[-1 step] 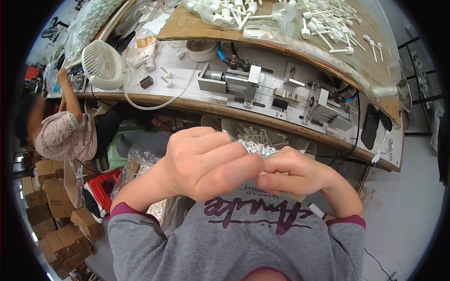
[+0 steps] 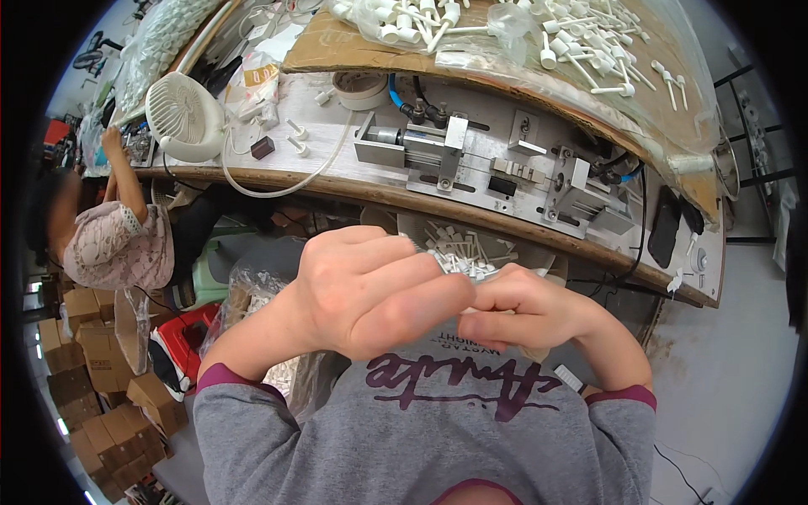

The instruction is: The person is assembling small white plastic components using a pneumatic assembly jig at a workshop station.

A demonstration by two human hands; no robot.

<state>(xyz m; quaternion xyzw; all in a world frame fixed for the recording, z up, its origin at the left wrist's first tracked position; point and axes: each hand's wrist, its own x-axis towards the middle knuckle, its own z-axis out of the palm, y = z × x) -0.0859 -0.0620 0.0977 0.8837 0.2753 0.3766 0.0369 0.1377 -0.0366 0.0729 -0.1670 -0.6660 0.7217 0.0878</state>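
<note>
My left hand is closed, its back toward me, held over my chest just short of the bench. Beside it and touching its fingertips is my right hand, also closed, thumb pressed against curled fingers. Whatever sits between the fingers is hidden; a pale beige bit shows just below the right hand, too small to name. Beyond both hands lies a pile of white plastic scoops in a container below the bench edge. A metal clamping fixture with cylinders and hoses is mounted on the bench.
More white scoops lie on a cardboard sheet atop the bench. A white fan, a tape roll and a black phone rest there too. At left a co-worker sits near stacked cartons.
</note>
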